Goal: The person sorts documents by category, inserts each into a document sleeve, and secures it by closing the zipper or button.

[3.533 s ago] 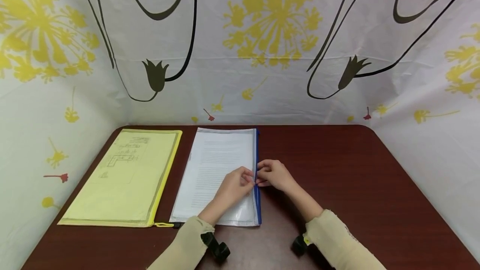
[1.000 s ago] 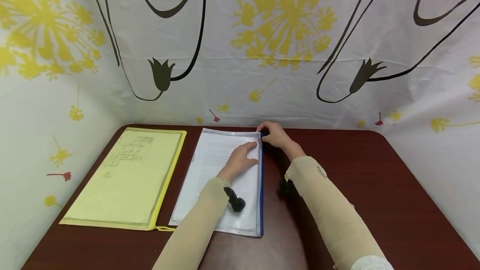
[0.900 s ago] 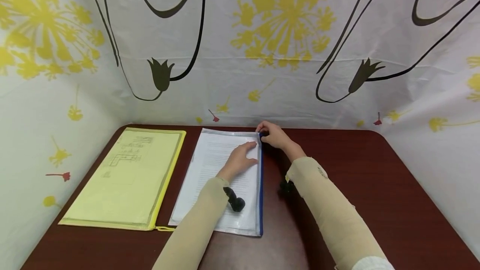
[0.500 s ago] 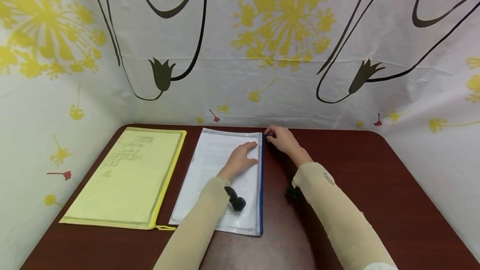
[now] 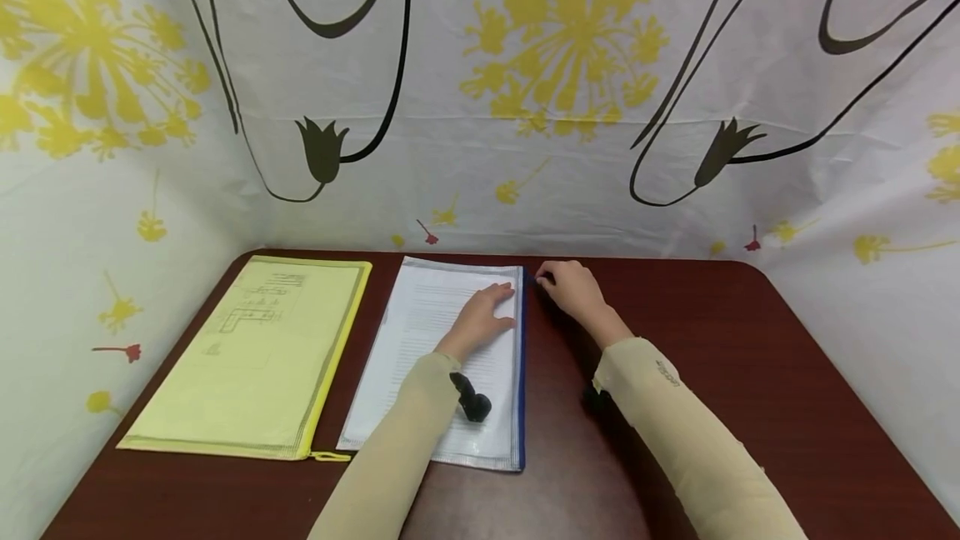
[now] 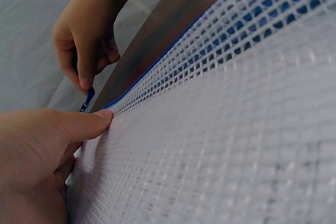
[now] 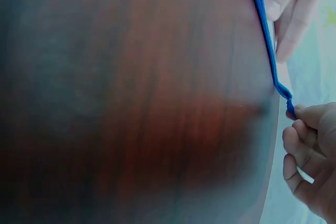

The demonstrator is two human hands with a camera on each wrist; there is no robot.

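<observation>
A white mesh zipper pouch (image 5: 420, 340) with printed paper inside lies on the table, its blue zipper edge (image 5: 522, 390) on the right side. My left hand (image 5: 477, 323) rests on the pouch near that edge, fingers spread and relaxed; the thumb touches the mesh (image 6: 210, 140) in the left wrist view. At the far right corner, my right hand (image 5: 573, 288) pinches a small blue zipper pull (image 7: 291, 106) between thumb and finger. The right wrist view shows the pull drawn out past the end of the blue edge, with the two hands close together.
To the left lies a yellow zipper pouch (image 5: 247, 365) holding a sheet with a drawing; its yellow pull loop (image 5: 330, 457) sticks out at the near corner. The dark red table (image 5: 690, 373) ends at a patterned white curtain (image 5: 420, 65).
Both hands have gone from the middle of the blue edge toward the far end. Most recently the right hand has shifted slightly right and nearer, pinching the pull, while the left stays put.
</observation>
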